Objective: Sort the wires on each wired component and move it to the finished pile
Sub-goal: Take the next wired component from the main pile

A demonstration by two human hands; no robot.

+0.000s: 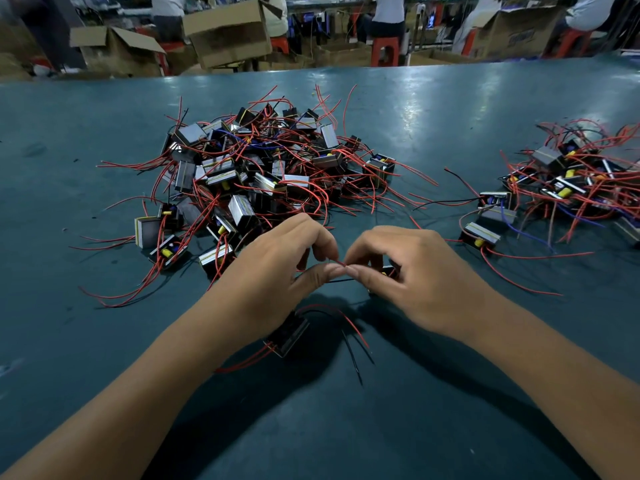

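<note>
Currently: left hand (277, 268) and right hand (408, 275) pinch one red wire (341, 264) between fingertips, above table (450, 393) | second component (289, 332) under left wrist | unsorted pile (263, 168) behind | finished pile (571, 181) far right

Bench: the dark teal bench top (450, 109) looked smooth and semi-glossy, with light glare toward its far right corner.
Components: the small block-shaped wired components (242, 209) had dull grey metallic faces.
Wires: the thin red insulated wires (349, 323) looked like smooth plastic.
Boxes: the brown cardboard boxes (228, 36) beyond the far edge were matt.
</note>
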